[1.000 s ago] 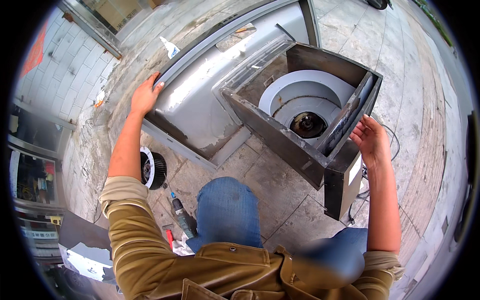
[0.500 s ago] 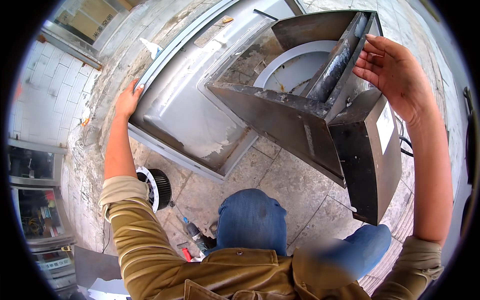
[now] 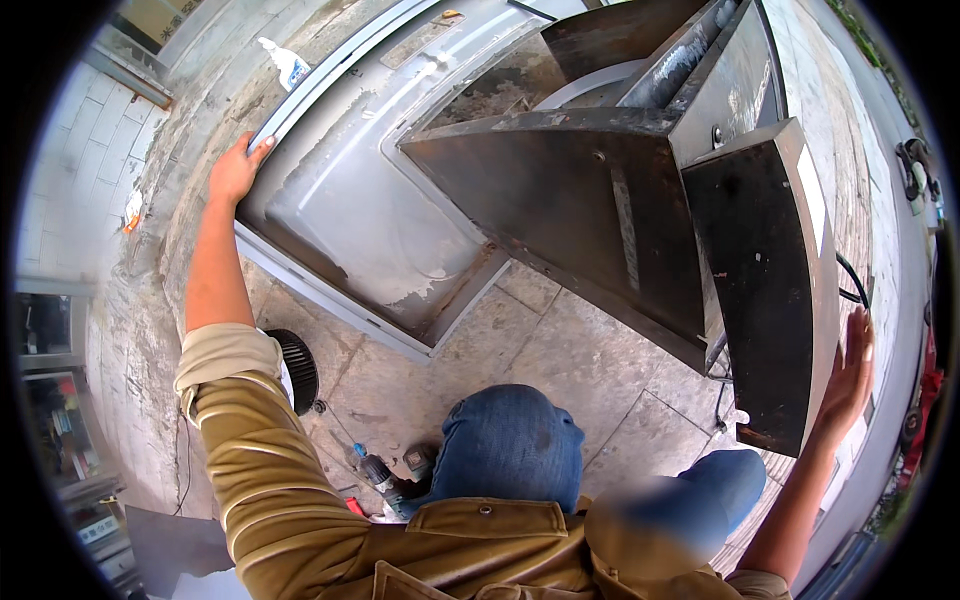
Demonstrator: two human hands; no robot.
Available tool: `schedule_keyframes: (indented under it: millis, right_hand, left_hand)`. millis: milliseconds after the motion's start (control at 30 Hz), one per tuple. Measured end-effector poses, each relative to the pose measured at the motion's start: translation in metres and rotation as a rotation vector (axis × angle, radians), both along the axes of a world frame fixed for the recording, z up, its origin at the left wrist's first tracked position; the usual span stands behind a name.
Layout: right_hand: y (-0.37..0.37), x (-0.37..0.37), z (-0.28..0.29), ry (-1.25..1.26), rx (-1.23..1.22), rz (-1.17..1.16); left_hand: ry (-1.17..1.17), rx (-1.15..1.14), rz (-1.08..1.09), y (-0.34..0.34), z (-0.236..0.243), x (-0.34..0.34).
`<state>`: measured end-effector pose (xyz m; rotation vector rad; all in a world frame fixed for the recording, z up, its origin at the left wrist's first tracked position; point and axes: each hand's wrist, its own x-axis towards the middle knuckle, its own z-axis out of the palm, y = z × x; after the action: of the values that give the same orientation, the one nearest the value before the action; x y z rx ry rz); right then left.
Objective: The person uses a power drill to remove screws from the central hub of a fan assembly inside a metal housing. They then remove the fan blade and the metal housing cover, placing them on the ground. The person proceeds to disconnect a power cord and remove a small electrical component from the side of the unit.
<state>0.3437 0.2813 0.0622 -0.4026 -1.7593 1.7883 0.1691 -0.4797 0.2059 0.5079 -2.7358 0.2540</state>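
Note:
A large grey sheet-metal hood [image 3: 370, 190] lies tilted on the paved floor, joined to a dark, greasy metal blower housing [image 3: 620, 210] with a round opening. My left hand [image 3: 235, 170] grips the hood's far left edge, arm stretched out. My right hand [image 3: 848, 375] presses flat against the right side of the housing's dark box end [image 3: 770, 280], which is raised close to the camera. My knees in blue jeans [image 3: 510, 445] are below the housing.
A black round fan wheel [image 3: 297, 370] sits on the floor by my left elbow. A cordless drill [image 3: 383, 478] lies beside my knee. A black cable [image 3: 852, 285] runs at the right. A white bottle [image 3: 285, 65] lies beyond the hood.
The housing has tipped up and swung toward me. My right hand slid from its top edge down to its right side. My left hand stays on the hood's edge.

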Motion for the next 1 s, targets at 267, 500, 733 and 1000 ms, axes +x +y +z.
schedule_keyframes:
  millis: [267, 500, 733, 1000]
  right_hand:
    - [-0.159, 0.052, -0.117, -0.023, -0.323, 0.617]
    - [-0.175, 0.011, -0.129, 0.059, -0.421, 0.266]
    - [-0.164, 0.008, -0.142, 0.102, -0.233, 0.333]
    - [-0.152, -0.005, -0.137, 0.101, -0.127, 0.310]
  left_hand:
    - [0.009, -0.022, 0.018, 0.007, -0.007, -0.010]
    - [-0.088, 0.161, -0.063, -0.014, -0.008, -0.019]
    - [-0.230, 0.648, 0.117, -0.051, 0.010, 0.002]
    - [-0.240, 0.645, 0.045, -0.037, 0.011, 0.020]
